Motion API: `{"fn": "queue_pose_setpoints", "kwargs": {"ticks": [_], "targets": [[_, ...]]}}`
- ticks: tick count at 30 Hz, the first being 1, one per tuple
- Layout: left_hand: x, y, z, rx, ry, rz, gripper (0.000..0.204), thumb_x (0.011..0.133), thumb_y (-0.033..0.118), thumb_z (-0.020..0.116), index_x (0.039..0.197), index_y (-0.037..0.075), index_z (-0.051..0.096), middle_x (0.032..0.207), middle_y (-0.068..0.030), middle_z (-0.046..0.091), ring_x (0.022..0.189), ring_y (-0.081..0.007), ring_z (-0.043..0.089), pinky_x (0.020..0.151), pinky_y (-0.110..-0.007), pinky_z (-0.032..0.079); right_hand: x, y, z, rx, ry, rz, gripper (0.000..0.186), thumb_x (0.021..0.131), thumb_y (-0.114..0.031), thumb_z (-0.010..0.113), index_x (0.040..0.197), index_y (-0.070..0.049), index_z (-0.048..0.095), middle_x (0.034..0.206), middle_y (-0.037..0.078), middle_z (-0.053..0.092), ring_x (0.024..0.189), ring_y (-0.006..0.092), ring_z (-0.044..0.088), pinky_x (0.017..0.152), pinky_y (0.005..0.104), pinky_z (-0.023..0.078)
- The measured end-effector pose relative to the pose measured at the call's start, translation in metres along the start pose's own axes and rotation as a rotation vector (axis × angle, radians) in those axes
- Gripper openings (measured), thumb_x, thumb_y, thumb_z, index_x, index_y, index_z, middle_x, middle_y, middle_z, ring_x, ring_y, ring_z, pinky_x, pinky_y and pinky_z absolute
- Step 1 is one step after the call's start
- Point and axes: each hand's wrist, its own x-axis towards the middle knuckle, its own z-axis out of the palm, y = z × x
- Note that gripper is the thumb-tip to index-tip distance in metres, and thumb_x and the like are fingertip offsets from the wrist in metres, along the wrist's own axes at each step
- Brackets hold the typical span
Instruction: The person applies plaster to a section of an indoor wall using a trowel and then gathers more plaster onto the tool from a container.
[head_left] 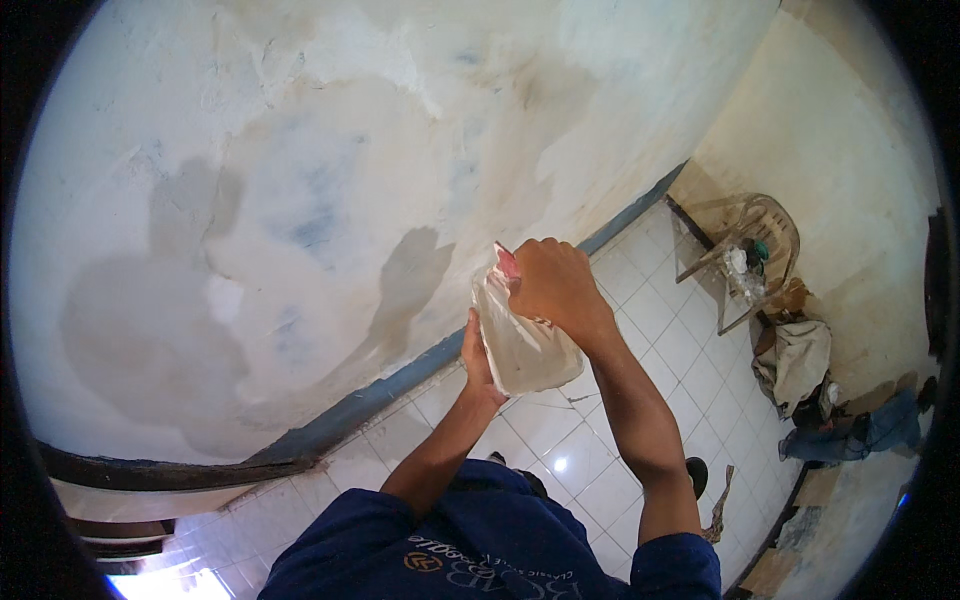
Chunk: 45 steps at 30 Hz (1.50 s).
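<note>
In the middle of the head view, my left hand [480,360] grips the side of a pale tray or board [525,360] coated with creamy white paste. My right hand [555,285] is closed on a small red and white tool [505,260], held at the top edge of the tray; it looks like a scraper, its working end partly hidden. Both hands are in front of the patchy white wall [330,150], which shows smeared pale and bluish areas and my shadow.
A grey baseboard [405,370] borders the white tiled floor [660,330]. At the right wall, a plastic chair [775,225] holds crumpled plastic and small items, beside a beige sack [805,355] and a pile of blue denim [880,425]. A long scrap [720,510] lies at lower right.
</note>
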Motion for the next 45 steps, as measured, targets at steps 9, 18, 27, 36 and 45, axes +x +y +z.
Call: {"fn": "queue_pose_setpoints", "kwargs": {"ticks": [9, 18, 27, 36, 45], "targets": [[0.002, 0.002, -0.005, -0.038, -0.107, 0.02, 0.07, 0.087, 0.063, 0.038, 0.136, 0.013, 0.037, 0.124, -0.0132, 0.053, 0.112, -0.0304, 0.053, 0.095, -0.047, 0.044, -0.011, 0.013, -0.015, -0.029, 0.053, 0.04, 0.023, 0.066, -0.018, 0.061, 0.073, 0.003, 0.062, 0.076, 0.024, 0.062, 0.077, 0.0399, 0.061, 0.067, 0.0472, 0.048], [0.004, 0.007, -0.003, 0.086, -0.048, 0.058, 0.078, 0.085, 0.066, 0.036, 0.141, 0.012, 0.031, 0.138, -0.0142, 0.041, 0.123, -0.0328, 0.044, 0.102, -0.048, 0.036, -0.041, -0.008, 0.013, -0.011, 0.109, -0.045, 0.017, 0.072, -0.017, 0.06, 0.069, 0.0, 0.061, 0.067, 0.02, 0.06, 0.064, 0.0395, 0.06, 0.058, 0.0475, 0.046], [0.002, 0.004, 0.004, 0.161, -0.034, 0.204, 0.073, 0.086, 0.065, 0.032, 0.139, 0.014, 0.033, 0.137, -0.0144, 0.041, 0.125, -0.0309, 0.042, 0.102, -0.046, 0.037, -0.042, -0.003, 0.02, -0.009, 0.199, -0.008, 0.013, 0.074, -0.014, 0.059, 0.069, -0.002, 0.059, 0.067, 0.017, 0.059, 0.062, 0.0362, 0.06, 0.054, 0.0459, 0.045], [0.002, -0.006, 0.002, 0.008, -0.158, 0.193, 0.068, 0.087, 0.063, 0.033, 0.136, 0.015, 0.036, 0.127, -0.0091, 0.048, 0.118, -0.0275, 0.047, 0.101, -0.044, 0.037, -0.053, -0.004, 0.024, 0.026, 0.282, 0.011, 0.015, 0.074, -0.016, 0.06, 0.068, -0.003, 0.059, 0.066, 0.014, 0.058, 0.06, 0.0338, 0.06, 0.052, 0.043, 0.046], [0.0, -0.013, -0.008, 0.007, -0.13, 0.25, 0.072, 0.088, 0.066, 0.031, 0.136, 0.012, 0.036, 0.129, -0.0114, 0.047, 0.12, -0.0286, 0.046, 0.103, -0.043, 0.036, -0.062, -0.015, 0.025, 0.079, 0.249, -0.043, 0.011, 0.075, -0.012, 0.056, 0.07, -0.004, 0.062, 0.07, 0.013, 0.059, 0.061, 0.0327, 0.061, 0.053, 0.0432, 0.047]]}}
